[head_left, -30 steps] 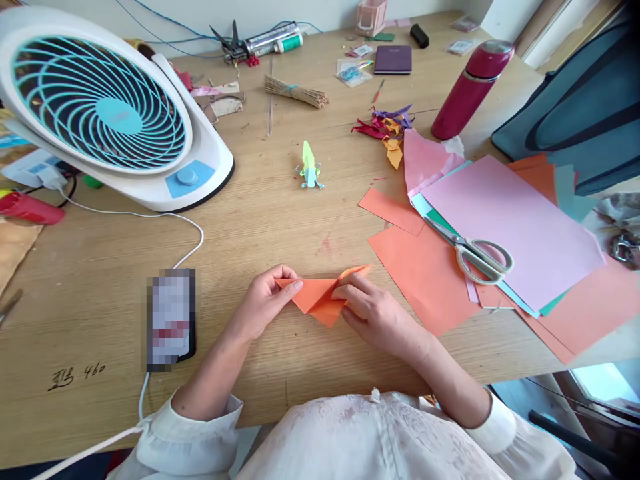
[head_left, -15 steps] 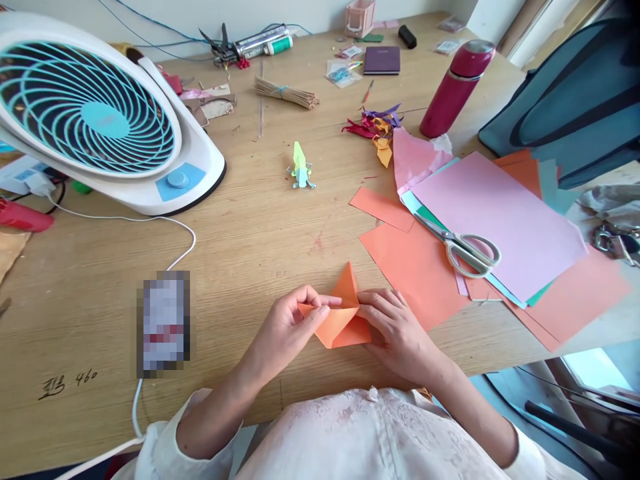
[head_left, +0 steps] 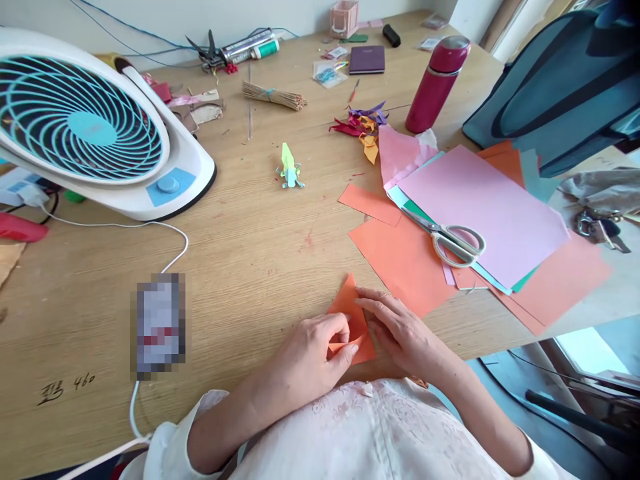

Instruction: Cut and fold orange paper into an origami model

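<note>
A folded piece of orange paper (head_left: 350, 310) lies on the table close to my body, its pointed tip facing away from me. My left hand (head_left: 320, 347) is closed on its near part, with the thumb and curled fingers pinching a raised flap. Part of the paper is hidden beneath that hand. On the right edge rest the fingertips of my right hand (head_left: 400, 330), fingers stretched out and a little apart.
White-handled scissors (head_left: 457, 245) lie on a pink sheet (head_left: 493, 207) over coloured papers at right. Beyond stand a small green-and-blue paper figure (head_left: 289, 167) and a red flask (head_left: 435, 87). At left are a fan (head_left: 185, 180) and a cabled, blurred-out device (head_left: 159, 327).
My left hand has moved over the paper and pressed the raised flap lower, toward me. My right fingers have loosened and straightened along the edge. The view has shifted slightly.
</note>
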